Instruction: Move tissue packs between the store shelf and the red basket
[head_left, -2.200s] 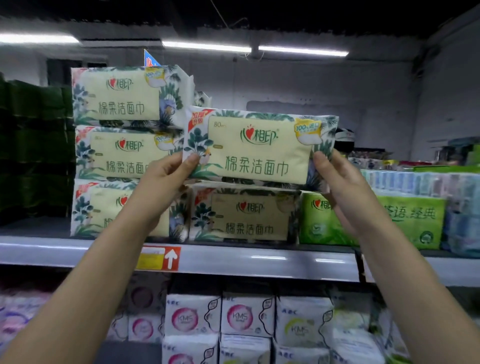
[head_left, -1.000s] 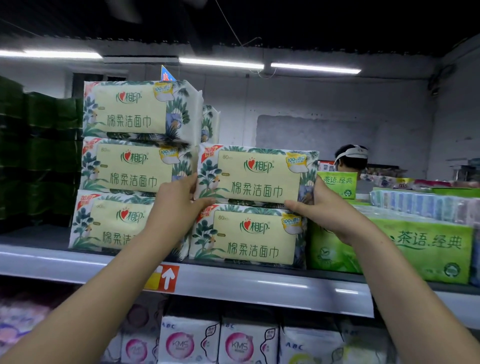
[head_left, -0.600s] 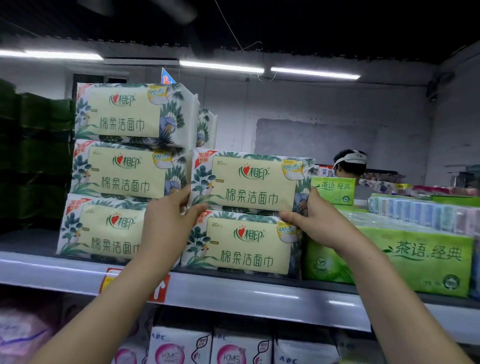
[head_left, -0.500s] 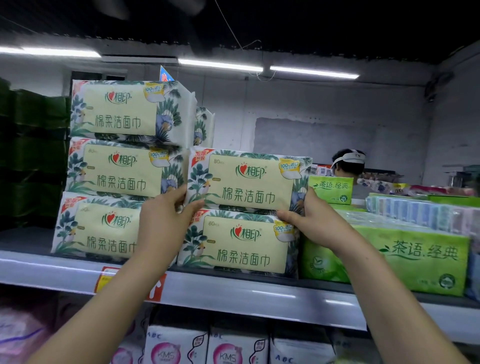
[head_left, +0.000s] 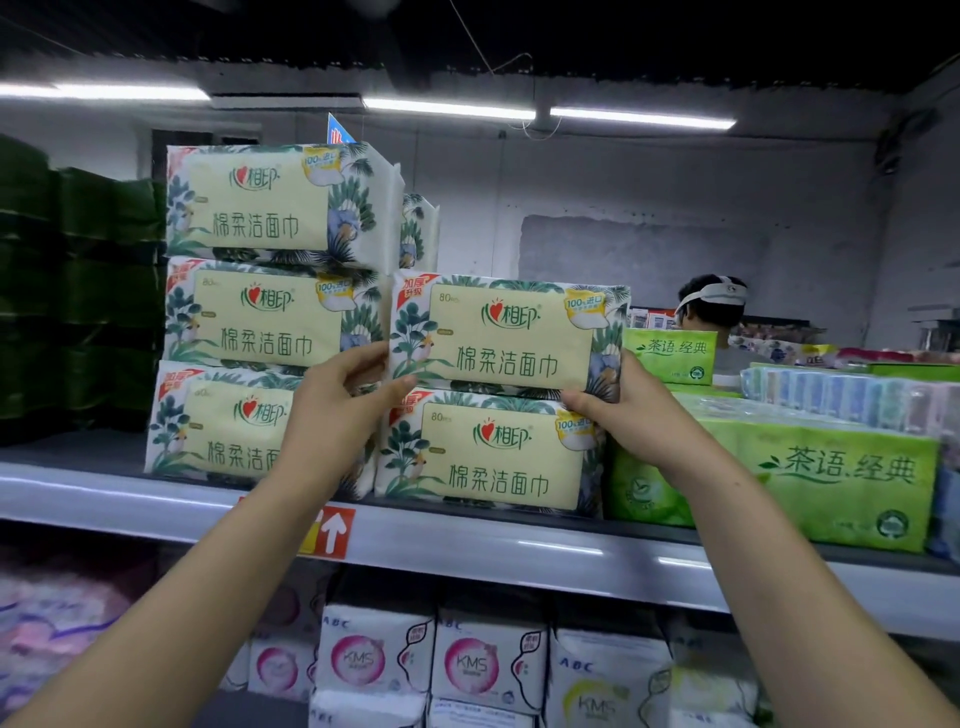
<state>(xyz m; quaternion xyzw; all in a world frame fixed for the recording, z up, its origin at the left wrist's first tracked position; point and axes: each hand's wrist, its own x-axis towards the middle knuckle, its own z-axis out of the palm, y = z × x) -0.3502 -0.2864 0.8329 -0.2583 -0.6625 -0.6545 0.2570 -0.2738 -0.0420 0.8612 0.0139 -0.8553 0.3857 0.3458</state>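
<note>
A cream tissue pack with leaf print (head_left: 506, 335) lies on top of another like it (head_left: 493, 454) on the grey store shelf (head_left: 519, 545). My left hand (head_left: 332, 410) grips its left end and my right hand (head_left: 634, 410) grips its lower right corner. To the left stands a stack of three of the same tissue packs (head_left: 270, 312). The red basket is out of view.
Green tissue bundles (head_left: 841, 478) fill the shelf to the right, with pastel packs (head_left: 852, 395) behind them. Dark green packs (head_left: 78, 291) sit at far left. White sanitary pad packs (head_left: 467, 660) fill the lower shelf. A person with a white headband (head_left: 711, 301) stands behind the shelf.
The pack came down from the air onto the lower pack and now rests there. Both hands stayed on its ends, and the view shifted slightly.
</note>
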